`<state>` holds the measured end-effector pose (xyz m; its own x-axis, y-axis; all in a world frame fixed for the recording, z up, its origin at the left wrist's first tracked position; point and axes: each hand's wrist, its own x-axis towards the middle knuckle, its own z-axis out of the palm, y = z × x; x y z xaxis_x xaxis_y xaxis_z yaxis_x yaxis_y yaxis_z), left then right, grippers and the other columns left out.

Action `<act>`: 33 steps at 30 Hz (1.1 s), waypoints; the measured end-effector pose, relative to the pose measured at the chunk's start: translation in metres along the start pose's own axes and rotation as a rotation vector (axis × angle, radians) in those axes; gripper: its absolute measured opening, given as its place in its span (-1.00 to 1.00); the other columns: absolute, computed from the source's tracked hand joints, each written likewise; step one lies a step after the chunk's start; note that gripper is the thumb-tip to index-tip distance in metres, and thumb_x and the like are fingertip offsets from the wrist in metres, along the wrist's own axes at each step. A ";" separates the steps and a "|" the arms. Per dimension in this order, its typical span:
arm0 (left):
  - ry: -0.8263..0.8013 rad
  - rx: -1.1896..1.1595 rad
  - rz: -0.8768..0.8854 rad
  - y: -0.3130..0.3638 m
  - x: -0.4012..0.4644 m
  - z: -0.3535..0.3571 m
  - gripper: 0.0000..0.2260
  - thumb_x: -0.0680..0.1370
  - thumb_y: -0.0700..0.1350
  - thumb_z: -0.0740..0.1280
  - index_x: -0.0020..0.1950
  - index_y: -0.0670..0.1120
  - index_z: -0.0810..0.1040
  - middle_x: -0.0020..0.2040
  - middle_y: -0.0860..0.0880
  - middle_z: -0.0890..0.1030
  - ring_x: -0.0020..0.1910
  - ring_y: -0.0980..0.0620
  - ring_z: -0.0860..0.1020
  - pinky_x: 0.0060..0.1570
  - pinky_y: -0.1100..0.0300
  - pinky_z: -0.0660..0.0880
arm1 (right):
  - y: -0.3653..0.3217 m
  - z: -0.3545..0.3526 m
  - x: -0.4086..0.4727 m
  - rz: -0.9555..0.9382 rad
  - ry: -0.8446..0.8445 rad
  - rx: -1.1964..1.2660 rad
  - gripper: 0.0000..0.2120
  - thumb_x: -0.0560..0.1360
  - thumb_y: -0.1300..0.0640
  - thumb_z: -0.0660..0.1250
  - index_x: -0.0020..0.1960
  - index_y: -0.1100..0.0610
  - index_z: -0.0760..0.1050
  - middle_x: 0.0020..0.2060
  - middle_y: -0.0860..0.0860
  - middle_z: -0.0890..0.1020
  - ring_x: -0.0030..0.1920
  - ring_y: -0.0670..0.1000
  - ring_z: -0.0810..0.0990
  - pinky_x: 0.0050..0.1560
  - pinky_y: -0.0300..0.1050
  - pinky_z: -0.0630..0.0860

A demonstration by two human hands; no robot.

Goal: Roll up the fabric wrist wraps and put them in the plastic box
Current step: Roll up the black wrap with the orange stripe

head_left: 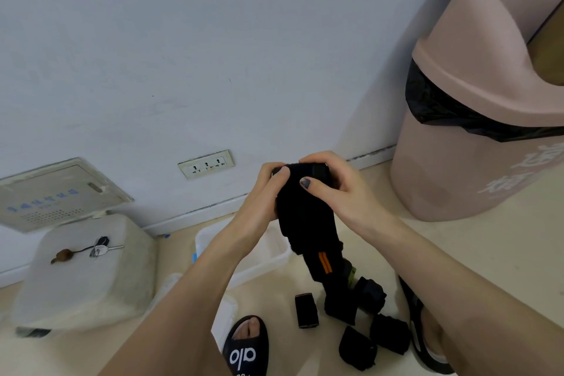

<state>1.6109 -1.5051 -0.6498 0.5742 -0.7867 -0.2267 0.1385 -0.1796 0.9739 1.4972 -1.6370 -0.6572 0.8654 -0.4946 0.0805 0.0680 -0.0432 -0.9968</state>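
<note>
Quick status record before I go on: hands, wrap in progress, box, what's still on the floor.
left hand: grips top of wrap
right hand: grips top of wrap, thumb on front
wrap: black, rolled part at top, tail with orange stripes hanging
box: white, on floor behind forearms, contents hidden
loose wraps: black, several on floor near sandals

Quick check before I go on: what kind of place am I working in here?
Likely an indoor room corner, at floor level: a pink plastic swing-lid bin with black liner, a white wall socket strip low on the pale wall, and beige floor.
</note>
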 end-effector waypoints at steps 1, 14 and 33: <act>0.011 -0.006 0.002 0.000 0.000 0.000 -0.72 0.60 0.16 0.24 0.22 0.05 0.50 0.04 0.06 0.66 0.03 0.05 0.67 0.03 0.05 0.59 | 0.000 0.000 0.000 -0.006 -0.008 -0.007 -0.78 0.60 0.24 0.38 0.16 -0.03 0.58 -0.02 -0.09 0.66 0.06 -0.05 0.66 0.05 -0.14 0.61; -0.022 -0.002 0.133 0.004 -0.003 -0.003 -0.75 0.60 -0.16 0.26 0.24 0.09 0.48 0.04 -0.02 0.59 0.00 0.06 0.59 -0.06 0.19 0.54 | -0.002 -0.002 0.002 0.061 0.004 -0.025 -0.95 0.63 0.10 0.39 0.09 0.01 0.56 -0.15 -0.08 0.64 -0.05 -0.07 0.66 -0.06 -0.07 0.62; 0.035 -0.066 0.045 0.006 0.004 -0.008 -0.81 0.50 -0.07 0.20 0.08 0.13 0.48 -0.06 0.01 0.57 -0.11 0.02 0.53 -0.19 0.12 0.43 | -0.008 -0.010 0.009 0.182 0.029 0.108 -0.58 0.46 -0.09 0.45 0.30 -0.21 0.52 0.19 0.04 0.61 0.21 0.04 0.64 0.27 -0.07 0.56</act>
<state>1.6200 -1.5045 -0.6448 0.6091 -0.7716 -0.1836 0.1638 -0.1041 0.9810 1.4994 -1.6497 -0.6490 0.8535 -0.5109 -0.1026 -0.0340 0.1418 -0.9893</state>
